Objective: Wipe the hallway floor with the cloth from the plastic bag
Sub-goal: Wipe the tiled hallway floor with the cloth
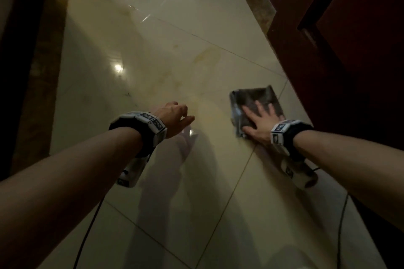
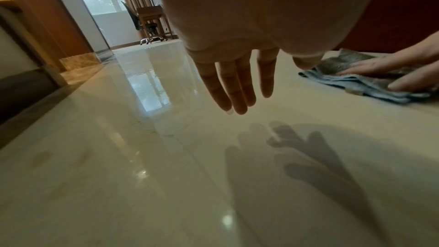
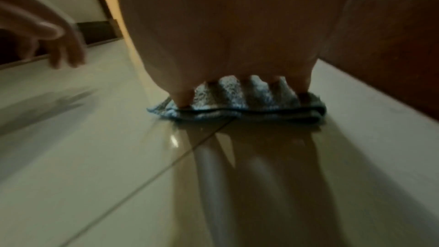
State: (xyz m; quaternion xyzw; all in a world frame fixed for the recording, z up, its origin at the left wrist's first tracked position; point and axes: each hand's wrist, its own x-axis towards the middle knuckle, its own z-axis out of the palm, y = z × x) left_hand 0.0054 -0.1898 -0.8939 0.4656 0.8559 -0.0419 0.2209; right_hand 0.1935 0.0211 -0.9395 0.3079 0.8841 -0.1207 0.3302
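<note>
A folded grey-blue cloth lies flat on the glossy cream tile floor, close to the dark wooden door on the right. My right hand presses down on it with fingers spread and straight; the cloth bulges up between the fingers in the right wrist view. My left hand hovers a little above the bare floor to the left of the cloth, fingers relaxed and pointing down, holding nothing. From the left wrist view the cloth and the right hand sit at the right.
A dark red-brown door and frame run along the right side. A brown marble skirting and wall line the left. Far down the hallway stand a chair and wooden table by a bright window. Cables trail from both wrists.
</note>
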